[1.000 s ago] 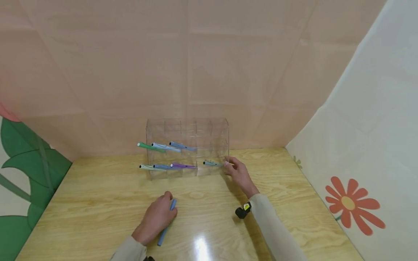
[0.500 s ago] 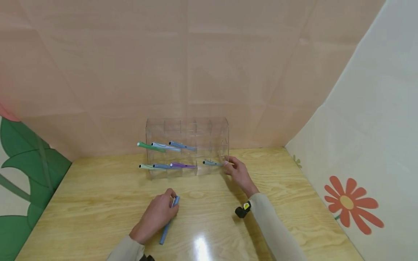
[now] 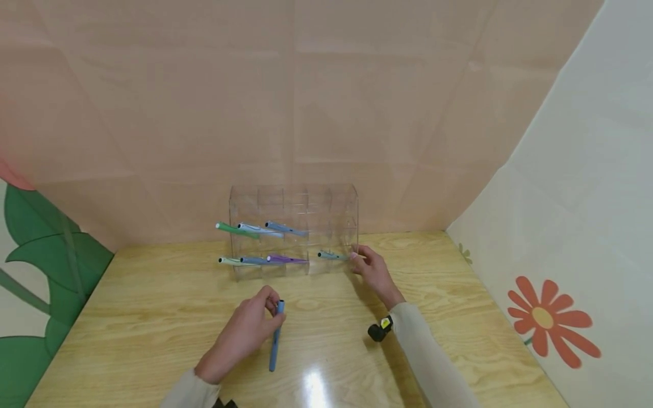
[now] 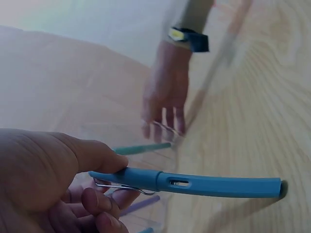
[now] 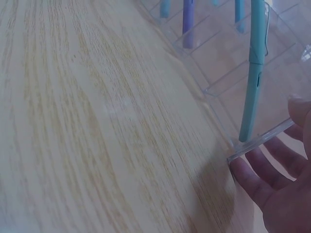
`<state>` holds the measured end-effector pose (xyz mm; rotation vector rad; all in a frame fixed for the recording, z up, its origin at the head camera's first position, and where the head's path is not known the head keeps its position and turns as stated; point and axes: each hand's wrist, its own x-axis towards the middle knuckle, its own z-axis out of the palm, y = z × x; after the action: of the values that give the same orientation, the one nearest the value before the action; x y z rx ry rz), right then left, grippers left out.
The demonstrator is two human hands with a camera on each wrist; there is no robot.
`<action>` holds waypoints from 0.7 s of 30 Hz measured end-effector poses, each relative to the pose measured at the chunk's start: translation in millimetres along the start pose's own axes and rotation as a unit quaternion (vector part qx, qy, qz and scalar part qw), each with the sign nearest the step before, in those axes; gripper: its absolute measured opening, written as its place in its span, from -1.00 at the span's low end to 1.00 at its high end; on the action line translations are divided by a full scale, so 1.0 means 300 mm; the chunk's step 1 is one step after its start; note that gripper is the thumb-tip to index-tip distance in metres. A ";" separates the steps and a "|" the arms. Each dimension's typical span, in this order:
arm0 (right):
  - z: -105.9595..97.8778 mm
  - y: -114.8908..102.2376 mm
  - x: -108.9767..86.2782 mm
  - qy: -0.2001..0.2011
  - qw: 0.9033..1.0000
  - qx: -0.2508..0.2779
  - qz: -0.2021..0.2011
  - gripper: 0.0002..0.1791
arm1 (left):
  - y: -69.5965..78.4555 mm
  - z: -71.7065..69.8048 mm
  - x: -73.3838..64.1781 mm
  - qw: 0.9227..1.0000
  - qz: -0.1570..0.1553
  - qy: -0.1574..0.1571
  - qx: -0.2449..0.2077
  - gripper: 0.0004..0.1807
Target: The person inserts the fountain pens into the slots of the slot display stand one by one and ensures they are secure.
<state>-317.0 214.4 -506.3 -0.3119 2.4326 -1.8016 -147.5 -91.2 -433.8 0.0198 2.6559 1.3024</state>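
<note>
My left hand (image 3: 244,330) pinches a blue pen (image 4: 223,186) by its clip end, between thumb and fingers. In the left wrist view its far end hangs by the wood tabletop; whether they touch I cannot tell. At the clear plastic pen rack (image 5: 266,139), my right hand (image 3: 376,275) grips the right side panel, thumb on one face and fingers on the other. A teal pen (image 5: 250,99) lies in the lower tier close to that hand. Left of it in the same tier are a purple pen (image 3: 287,259) and two others.
The rack's upper tier bears a green pen (image 3: 237,229), a pale blue pen (image 3: 260,229) and a blue pen (image 3: 285,228) toward the left. Behind the rack hangs a pinkish-brown cloth (image 3: 357,113). A white sheet with a red flower (image 3: 543,317) borders the table's right side.
My left hand has turned and shifted slightly right, swinging the blue pen from a slant to nearly straight away from me. The right hand and the rack have stayed put.
</note>
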 end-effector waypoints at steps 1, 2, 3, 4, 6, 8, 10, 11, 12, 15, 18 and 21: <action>0.000 0.000 0.000 0.000 1.000 0.000 0.002 -0.42 | 0.007 -0.004 -0.004 1.000 0.002 0.003 0.000 -0.74; 0.000 0.000 0.000 0.000 1.000 0.000 0.003 -0.42 | 0.013 -0.007 -0.007 1.000 0.003 0.005 -0.001 -0.75; 0.001 0.000 0.000 -0.001 1.000 -0.001 0.004 -0.42 | 0.019 -0.011 -0.010 1.000 0.005 0.008 -0.003 -0.75; 0.000 -0.001 0.000 -0.002 1.000 0.000 0.006 -0.42 | 0.025 -0.015 -0.014 1.000 0.008 0.011 -0.004 -0.75; 0.001 -0.003 -0.001 -0.004 1.000 0.005 0.009 -0.41 | 0.037 -0.023 -0.020 1.000 0.013 0.016 -0.008 -0.77; 0.000 -0.012 -0.002 -0.006 1.000 0.011 0.015 -0.42 | 0.049 -0.029 -0.028 0.999 0.020 0.023 -0.011 -0.78; -0.001 -0.030 -0.006 -0.009 1.000 0.018 0.023 -0.42 | 0.061 -0.036 -0.036 0.999 0.030 0.030 -0.015 -0.79; -0.002 -0.042 -0.009 -0.012 0.999 0.019 0.026 -0.43 | 0.066 -0.039 -0.040 0.999 0.034 0.033 -0.016 -0.80; -0.003 -0.056 -0.014 -0.014 0.999 0.018 0.029 -0.43 | 0.071 -0.041 -0.043 0.998 0.036 0.037 -0.019 -0.81; -0.006 -0.097 -0.030 -0.020 0.999 0.013 0.032 -0.44 | 0.082 -0.046 -0.049 0.998 0.037 0.044 -0.026 -0.83; -0.007 -0.120 -0.043 -0.022 0.999 0.009 0.031 -0.45 | 0.087 -0.051 -0.050 0.998 0.032 0.048 -0.027 -0.84; -0.006 -0.124 -0.047 -0.022 0.999 0.013 0.033 -0.45 | 0.091 -0.055 -0.049 0.998 0.033 0.053 -0.025 -0.85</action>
<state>-299.8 208.9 -470.9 -0.2623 2.3592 -1.7797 -137.6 -88.8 -400.2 0.0336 2.7319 1.4276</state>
